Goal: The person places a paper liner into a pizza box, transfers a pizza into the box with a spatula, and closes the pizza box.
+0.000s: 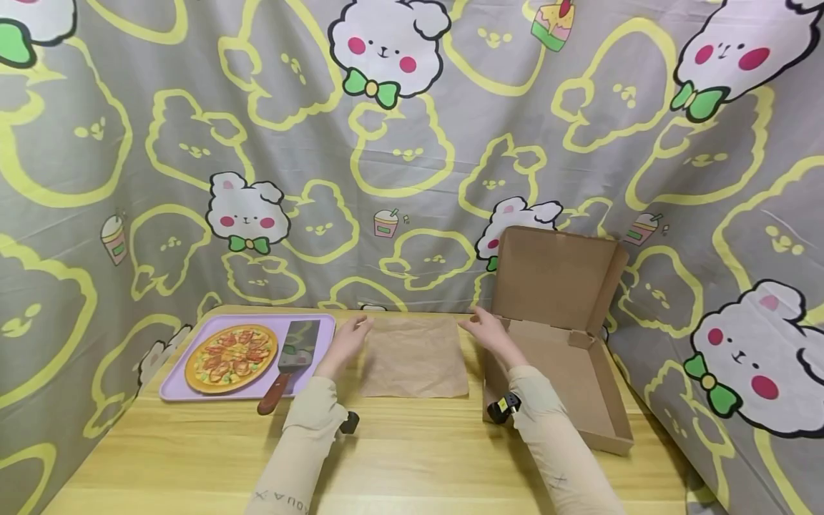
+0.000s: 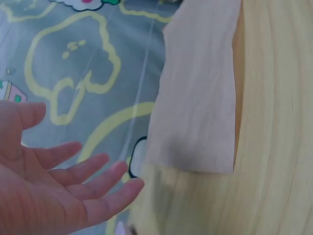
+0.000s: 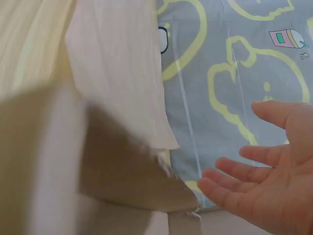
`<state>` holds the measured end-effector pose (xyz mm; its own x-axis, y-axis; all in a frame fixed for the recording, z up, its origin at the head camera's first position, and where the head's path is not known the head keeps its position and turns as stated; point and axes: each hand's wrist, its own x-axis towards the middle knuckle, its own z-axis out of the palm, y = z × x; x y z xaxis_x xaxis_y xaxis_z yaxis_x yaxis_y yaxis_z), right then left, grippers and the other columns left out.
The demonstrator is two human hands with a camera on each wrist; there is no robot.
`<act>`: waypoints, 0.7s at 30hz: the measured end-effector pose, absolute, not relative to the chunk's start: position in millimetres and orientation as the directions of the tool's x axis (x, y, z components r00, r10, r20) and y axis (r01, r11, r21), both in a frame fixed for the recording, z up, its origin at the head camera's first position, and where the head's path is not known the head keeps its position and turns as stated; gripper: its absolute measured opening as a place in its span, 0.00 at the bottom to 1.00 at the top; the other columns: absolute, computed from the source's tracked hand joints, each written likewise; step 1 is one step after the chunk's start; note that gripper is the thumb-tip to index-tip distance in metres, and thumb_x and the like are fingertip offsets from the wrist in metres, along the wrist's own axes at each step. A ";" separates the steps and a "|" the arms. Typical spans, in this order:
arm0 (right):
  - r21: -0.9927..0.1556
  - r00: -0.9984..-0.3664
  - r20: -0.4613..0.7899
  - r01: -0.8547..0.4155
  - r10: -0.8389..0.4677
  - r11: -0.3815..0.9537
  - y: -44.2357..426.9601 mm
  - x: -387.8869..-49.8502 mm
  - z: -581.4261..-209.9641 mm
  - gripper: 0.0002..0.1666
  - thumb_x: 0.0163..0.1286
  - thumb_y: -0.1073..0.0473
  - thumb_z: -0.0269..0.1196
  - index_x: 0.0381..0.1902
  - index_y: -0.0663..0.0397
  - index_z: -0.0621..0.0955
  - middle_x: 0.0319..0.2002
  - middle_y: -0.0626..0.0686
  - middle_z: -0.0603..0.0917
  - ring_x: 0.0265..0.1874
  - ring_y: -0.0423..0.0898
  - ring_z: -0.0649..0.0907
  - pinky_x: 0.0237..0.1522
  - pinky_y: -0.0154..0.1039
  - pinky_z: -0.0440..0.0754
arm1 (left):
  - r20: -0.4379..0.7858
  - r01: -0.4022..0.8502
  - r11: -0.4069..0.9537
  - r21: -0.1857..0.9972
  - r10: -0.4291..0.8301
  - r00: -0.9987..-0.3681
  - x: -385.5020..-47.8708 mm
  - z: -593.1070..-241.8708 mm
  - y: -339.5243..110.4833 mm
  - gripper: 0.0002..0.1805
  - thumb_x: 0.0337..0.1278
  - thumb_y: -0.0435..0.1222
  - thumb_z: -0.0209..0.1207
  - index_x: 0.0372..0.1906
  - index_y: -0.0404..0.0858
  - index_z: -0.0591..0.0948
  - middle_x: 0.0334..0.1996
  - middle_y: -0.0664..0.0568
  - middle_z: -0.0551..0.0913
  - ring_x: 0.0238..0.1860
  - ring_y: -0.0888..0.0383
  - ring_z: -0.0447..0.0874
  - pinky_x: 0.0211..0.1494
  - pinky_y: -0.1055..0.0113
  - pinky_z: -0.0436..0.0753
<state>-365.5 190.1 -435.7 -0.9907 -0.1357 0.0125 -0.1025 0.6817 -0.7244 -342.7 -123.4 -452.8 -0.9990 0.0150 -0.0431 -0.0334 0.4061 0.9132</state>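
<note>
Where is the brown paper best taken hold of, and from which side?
Probably pinch the brown paper by its far corners, left hand from the left, right hand from the right: it looks thin and wide, with a hand near each.

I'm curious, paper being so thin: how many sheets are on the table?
1. The paper lies on the table, between the left hand and the right hand. Any sheet beneath would be hidden.

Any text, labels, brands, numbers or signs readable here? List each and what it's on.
"X": left sleeve; the letters beside it are too small to read surely.
"X": right sleeve, a lone mark.
Cup prints on the curtain: label marks too small to read.
No brand or number legible.
</note>
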 end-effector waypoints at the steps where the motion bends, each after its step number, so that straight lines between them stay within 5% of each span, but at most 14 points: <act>1: -0.734 -0.991 -0.009 -0.085 -0.135 0.674 188.5 -366.5 -436.5 0.38 0.74 0.48 0.54 0.73 0.63 0.59 0.66 0.70 0.70 0.65 0.64 0.72 0.63 0.57 0.73 | -0.083 -0.070 0.365 0.929 0.020 -0.996 -342.6 -453.4 -123.9 0.34 0.72 0.53 0.45 0.73 0.38 0.61 0.71 0.36 0.64 0.70 0.36 0.64 0.71 0.40 0.65; 7: -0.786 -0.982 -0.104 -0.016 -0.157 0.618 181.5 -372.7 -445.2 0.39 0.75 0.49 0.53 0.73 0.67 0.57 0.71 0.70 0.63 0.67 0.64 0.68 0.67 0.57 0.68 | -0.243 -0.232 0.169 0.958 0.049 -0.969 -344.6 -462.0 -128.9 0.36 0.72 0.54 0.43 0.74 0.37 0.57 0.71 0.34 0.61 0.69 0.33 0.64 0.63 0.39 0.73; 15: -0.802 -0.977 -0.147 0.028 -0.152 0.596 170.5 -373.7 -450.3 0.42 0.72 0.49 0.53 0.73 0.70 0.56 0.73 0.70 0.58 0.72 0.65 0.60 0.73 0.57 0.59 | -0.302 -0.299 0.066 0.952 0.057 -0.951 -345.8 -467.1 -134.1 0.37 0.73 0.53 0.43 0.75 0.33 0.52 0.71 0.32 0.59 0.71 0.33 0.60 0.65 0.41 0.72; 21: -0.836 -0.965 -0.231 0.129 -0.128 0.533 165.3 -370.7 -453.6 0.45 0.71 0.49 0.54 0.74 0.69 0.52 0.75 0.68 0.53 0.73 0.65 0.59 0.70 0.60 0.64 | -0.319 -0.318 0.028 0.948 0.049 -0.946 -344.8 -467.0 -133.8 0.36 0.73 0.51 0.43 0.75 0.34 0.53 0.72 0.32 0.59 0.70 0.35 0.61 0.60 0.46 0.77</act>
